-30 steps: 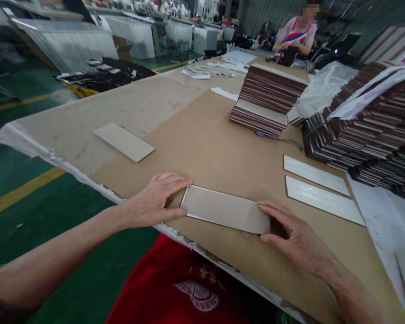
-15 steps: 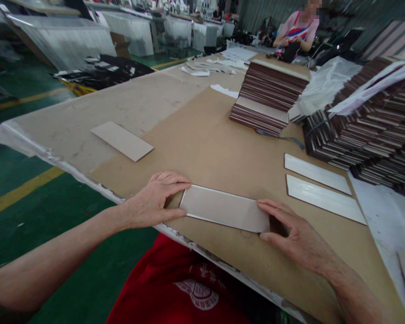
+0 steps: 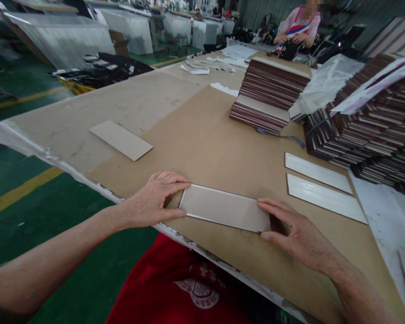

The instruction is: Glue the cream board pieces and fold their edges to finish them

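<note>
A flat grey-beige rectangular panel (image 3: 226, 208) with pale edges lies on the brown board covering the table, close to the front edge. My left hand (image 3: 155, 200) grips its left end, thumb at the near corner and fingers at the far corner. At the right end, my right hand (image 3: 293, 231) holds it the same way, between thumb and fingertips. To the right lie two white-faced strips with dark edges, a farther strip (image 3: 317, 173) and a nearer strip (image 3: 326, 198). A plain beige panel (image 3: 121, 139) rests apart on the left.
Behind the strips stands a stack of dark-edged panels (image 3: 270, 90), with a larger pile (image 3: 374, 121) to its right. Clear plastic film (image 3: 330, 81) lies between them. Paper scraps (image 3: 202, 67) lie farther back. Another person (image 3: 297, 33) handles something black at the far end.
Both hands and the panel between them stay almost in place. The view has shifted very slightly. The far person's hands have moved a little.
</note>
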Motion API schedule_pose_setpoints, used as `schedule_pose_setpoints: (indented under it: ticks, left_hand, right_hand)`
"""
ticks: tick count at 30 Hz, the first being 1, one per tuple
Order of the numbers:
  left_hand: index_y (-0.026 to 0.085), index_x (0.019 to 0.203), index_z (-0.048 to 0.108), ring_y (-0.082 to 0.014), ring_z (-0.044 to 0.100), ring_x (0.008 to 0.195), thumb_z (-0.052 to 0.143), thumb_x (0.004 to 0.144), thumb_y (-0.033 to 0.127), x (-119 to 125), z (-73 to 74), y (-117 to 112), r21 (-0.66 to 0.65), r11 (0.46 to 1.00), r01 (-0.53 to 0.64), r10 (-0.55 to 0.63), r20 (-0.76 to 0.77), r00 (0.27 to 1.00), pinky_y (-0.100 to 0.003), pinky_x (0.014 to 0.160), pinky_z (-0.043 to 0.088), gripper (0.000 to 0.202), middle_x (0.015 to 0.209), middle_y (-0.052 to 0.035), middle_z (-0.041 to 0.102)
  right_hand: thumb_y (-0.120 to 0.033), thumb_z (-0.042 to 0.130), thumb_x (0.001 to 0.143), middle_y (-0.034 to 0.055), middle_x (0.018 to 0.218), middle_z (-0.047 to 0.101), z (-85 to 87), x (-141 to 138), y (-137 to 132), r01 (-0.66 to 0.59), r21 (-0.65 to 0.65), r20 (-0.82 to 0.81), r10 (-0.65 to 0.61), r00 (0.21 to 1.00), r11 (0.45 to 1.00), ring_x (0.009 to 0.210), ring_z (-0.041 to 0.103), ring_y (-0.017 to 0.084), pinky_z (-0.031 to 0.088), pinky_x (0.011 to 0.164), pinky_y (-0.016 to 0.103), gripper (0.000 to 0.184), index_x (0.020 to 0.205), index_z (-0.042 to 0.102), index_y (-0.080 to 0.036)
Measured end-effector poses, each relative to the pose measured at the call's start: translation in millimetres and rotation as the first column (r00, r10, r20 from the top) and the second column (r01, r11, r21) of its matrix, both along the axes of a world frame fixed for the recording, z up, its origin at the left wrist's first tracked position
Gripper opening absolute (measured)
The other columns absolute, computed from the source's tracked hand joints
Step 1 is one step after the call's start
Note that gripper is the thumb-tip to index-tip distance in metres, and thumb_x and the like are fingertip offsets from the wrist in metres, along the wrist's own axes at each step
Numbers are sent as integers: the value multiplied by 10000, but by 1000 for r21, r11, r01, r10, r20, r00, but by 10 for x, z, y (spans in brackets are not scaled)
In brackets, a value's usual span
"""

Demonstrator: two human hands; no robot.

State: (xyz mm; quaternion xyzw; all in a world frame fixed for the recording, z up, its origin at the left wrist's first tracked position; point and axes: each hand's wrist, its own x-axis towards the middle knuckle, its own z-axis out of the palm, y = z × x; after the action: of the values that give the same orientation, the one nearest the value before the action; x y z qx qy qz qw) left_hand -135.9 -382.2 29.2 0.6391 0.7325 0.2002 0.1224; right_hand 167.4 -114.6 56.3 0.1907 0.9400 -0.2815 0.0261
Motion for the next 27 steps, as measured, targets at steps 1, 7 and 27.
schedule_pose_setpoints:
  ticks: [1,7,27]
  left_hand:
    - [254,1382,559,-297,493,1345,674,898,583,-2,-2,-1,0,1000,2,-2,0,1000,-512,1138,334,596,1423,-92,587]
    - [265,1394,553,-303,490,1348,660,896,612,-24,-37,-16,-12,1000,12,-12,0,1000,-510,1132,338,617,1419,-92,587]
    - [314,1407,524,-312,508,1310,592,892,668,-134,-245,-69,-26,999,-23,21,-93,995,-508,1121,342,629,1430,-71,563]
  right_hand:
    - [-356,694,846,95,1509,570,-3,1,3,-4,2,-5,4,1000,1000,1398,526,322,397,1196,573,584,1411,626,-225]
    - [-314,727,840,100,1503,570,9,-10,2,-14,-6,-21,14,1000,1000,1384,536,313,411,1187,560,588,1412,624,-218]
    - [-173,851,772,102,1445,584,19,-31,-12,-96,-77,-120,86,989,992,1332,526,265,411,1161,505,660,1391,627,-223]
